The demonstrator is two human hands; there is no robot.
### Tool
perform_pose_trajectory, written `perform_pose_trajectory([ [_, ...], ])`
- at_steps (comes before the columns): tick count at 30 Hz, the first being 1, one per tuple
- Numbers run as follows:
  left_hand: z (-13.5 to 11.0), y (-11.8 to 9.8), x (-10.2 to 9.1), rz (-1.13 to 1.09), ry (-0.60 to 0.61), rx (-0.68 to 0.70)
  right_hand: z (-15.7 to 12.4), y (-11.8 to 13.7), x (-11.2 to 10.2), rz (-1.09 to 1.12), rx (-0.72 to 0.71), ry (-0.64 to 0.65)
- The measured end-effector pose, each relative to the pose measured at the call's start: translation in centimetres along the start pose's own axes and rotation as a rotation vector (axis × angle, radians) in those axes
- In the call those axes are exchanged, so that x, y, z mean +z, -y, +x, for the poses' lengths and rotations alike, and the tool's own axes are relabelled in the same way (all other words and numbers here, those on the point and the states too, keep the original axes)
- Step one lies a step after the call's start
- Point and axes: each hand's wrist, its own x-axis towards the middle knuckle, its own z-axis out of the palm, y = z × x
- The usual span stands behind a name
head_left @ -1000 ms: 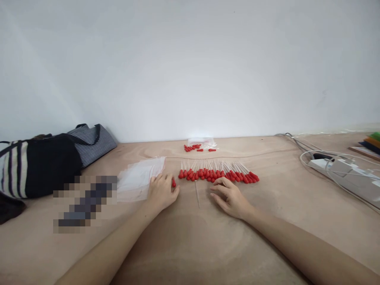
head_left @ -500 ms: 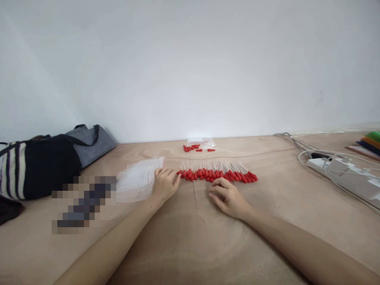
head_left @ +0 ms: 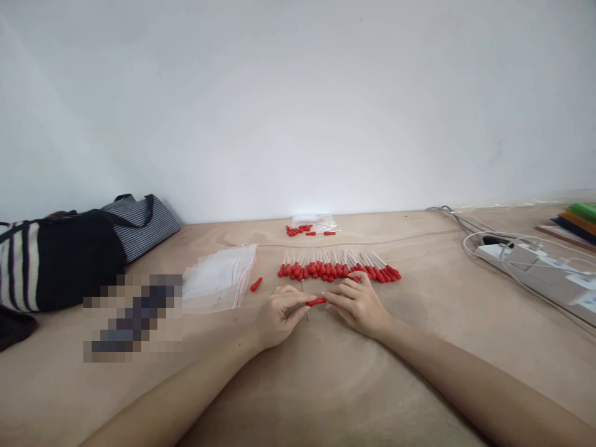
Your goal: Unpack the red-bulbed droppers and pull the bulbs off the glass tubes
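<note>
A red rubber dropper bulb lies crosswise between my two hands above the table. My left hand pinches its left end between thumb and fingers. At the other end, the fingertips of my right hand close on it. Beneath the hands lies a single thin dropper tube, partly hidden. Just beyond is a row of droppers, pale tubes pointing away and red bulbs towards me. One loose red bulb rests to the left of the row.
Clear zip bags are stacked at the left. More red bulbs and thin tubes lie by a bag near the wall. A black striped bag stands far left; a white power strip with cables lies right.
My left hand has moved right and towards me, now with a red bulb in its pinch. My right hand's fingers have met the bulb. A loose bulb now shows beside the zip bags.
</note>
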Motion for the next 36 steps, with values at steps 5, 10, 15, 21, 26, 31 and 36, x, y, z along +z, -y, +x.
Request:
perform_pose_trajectory([
  [5,0.2,-0.1,-0.1,-0.023,0.054,-0.058,0.2,0.2,0.7,0.006,0.047,0.033],
  [10,0.2,0.0,0.4,0.098,0.040,-0.058,0.7,0.8,0.9,-0.001,0.015,0.015],
  [15,-0.2,0.3,1.0,0.175,-0.006,-0.072,1.0,1.2,1.1,-0.012,-0.071,0.017],
  [21,-0.6,0.0,0.8,0.218,0.019,-0.089,1.0,1.2,0.9,-0.027,-0.099,0.009],
  [26,-0.8,0.0,0.8,0.217,0.033,-0.076,1.1,1.3,0.9,-0.009,-0.109,0.009],
  [31,-0.7,-0.2,0.6,0.246,0.051,-0.059,1.0,1.3,1.0,0.013,-0.119,0.012],
  [36,-1.0,0.9,-0.6,0.222,-0.067,-0.121,-0.1,-0.7,0.2,0.063,-0.004,-0.055],
])
